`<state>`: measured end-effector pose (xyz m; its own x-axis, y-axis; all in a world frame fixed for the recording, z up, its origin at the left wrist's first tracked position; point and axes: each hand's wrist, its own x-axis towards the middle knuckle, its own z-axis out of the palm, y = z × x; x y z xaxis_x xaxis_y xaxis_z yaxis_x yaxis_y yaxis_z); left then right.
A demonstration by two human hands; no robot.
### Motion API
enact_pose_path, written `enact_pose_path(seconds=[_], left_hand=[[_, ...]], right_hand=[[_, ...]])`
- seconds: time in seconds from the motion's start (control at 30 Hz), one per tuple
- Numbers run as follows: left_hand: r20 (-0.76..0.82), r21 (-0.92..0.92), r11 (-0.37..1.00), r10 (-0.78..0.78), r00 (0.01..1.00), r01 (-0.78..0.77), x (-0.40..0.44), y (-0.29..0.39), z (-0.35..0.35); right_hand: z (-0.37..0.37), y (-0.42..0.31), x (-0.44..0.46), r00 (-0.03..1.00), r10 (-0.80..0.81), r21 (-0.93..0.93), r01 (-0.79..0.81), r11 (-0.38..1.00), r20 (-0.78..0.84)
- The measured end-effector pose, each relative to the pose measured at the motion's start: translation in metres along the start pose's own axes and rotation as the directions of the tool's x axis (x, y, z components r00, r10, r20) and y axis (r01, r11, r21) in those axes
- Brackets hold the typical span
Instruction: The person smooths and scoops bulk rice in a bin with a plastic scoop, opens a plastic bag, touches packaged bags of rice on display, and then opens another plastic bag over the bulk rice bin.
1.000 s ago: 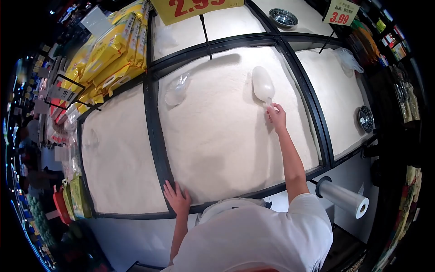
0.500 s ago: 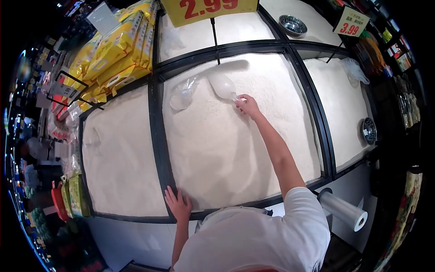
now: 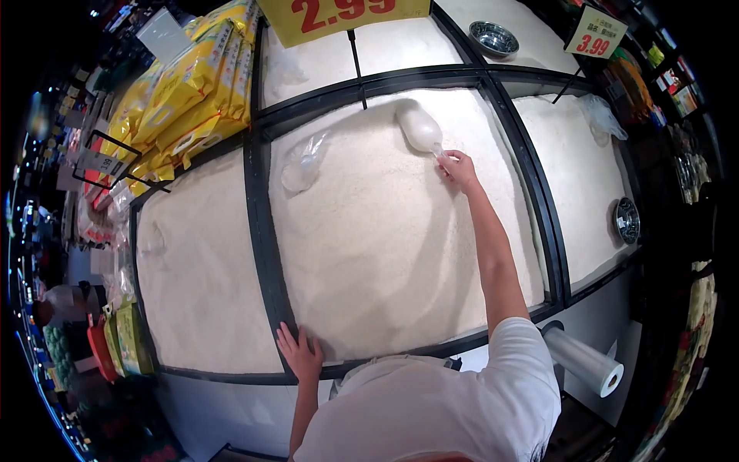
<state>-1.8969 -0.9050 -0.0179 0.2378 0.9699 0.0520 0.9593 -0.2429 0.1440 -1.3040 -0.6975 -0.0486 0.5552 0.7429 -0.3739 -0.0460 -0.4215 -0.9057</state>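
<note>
My right hand (image 3: 456, 170) is closed around the handle of a translucent scoop (image 3: 419, 127), whose bowl is at the far side of the middle bin, against the white rice (image 3: 362, 246). Whether there is rice inside the scoop I cannot tell. My left hand (image 3: 300, 353) lies with fingers spread on the near end of the black divider (image 3: 264, 254), at the bin's front corner. A clear plastic bag (image 3: 305, 165) rests on the rice at the back left of the same bin.
Yellow packaged sacks (image 3: 188, 92) are piled at the back left. A yellow price sign (image 3: 346, 17) stands on a thin post behind the middle bin. Metal bowls (image 3: 493, 38) sit in neighbouring bins. A roll of plastic bags (image 3: 585, 362) juts out at the front right.
My right hand has swept the scoop to the right and slightly away across the rice. My left hand stays on the divider, and the view has shifted a little.
</note>
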Motion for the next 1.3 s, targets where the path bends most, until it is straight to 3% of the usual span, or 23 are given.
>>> enact_pose_path(seconds=[0.3, 0.57, 0.9, 1.07, 1.3], left_hand=[[0.000, 0.009, 1.000, 0.001, 1.000, -0.001, -0.001, -0.003, 0.003], [-0.001, 0.001, 1.000, 0.006, 1.000, -0.006, -0.001, -0.001, 0.001], [-0.078, -0.015, 0.998, 0.065, 0.995, -0.066, -0.007, -0.006, 0.002], [-0.102, -0.017, 0.997, 0.071, 0.992, -0.073, -0.010, -0.006, -0.001], [-0.115, -0.021, 0.996, 0.086, 0.990, -0.089, -0.013, -0.009, 0.001]], right_hand=[[-0.026, 0.002, 0.024, 0.997, -0.011, 0.146, 0.023, 0.989, -0.082], [-0.034, 0.018, 0.025, 0.979, 0.077, 0.278, -0.022, 0.960, -0.189], [-0.029, 0.036, -0.049, 0.938, 0.203, 0.510, -0.034, 0.860, -0.280], [-0.038, 0.078, -0.094, 0.929, 0.175, 0.541, 0.032, 0.840, -0.326], [-0.050, 0.122, -0.195, 0.910, 0.251, 0.602, -0.001, 0.799, -0.330]])
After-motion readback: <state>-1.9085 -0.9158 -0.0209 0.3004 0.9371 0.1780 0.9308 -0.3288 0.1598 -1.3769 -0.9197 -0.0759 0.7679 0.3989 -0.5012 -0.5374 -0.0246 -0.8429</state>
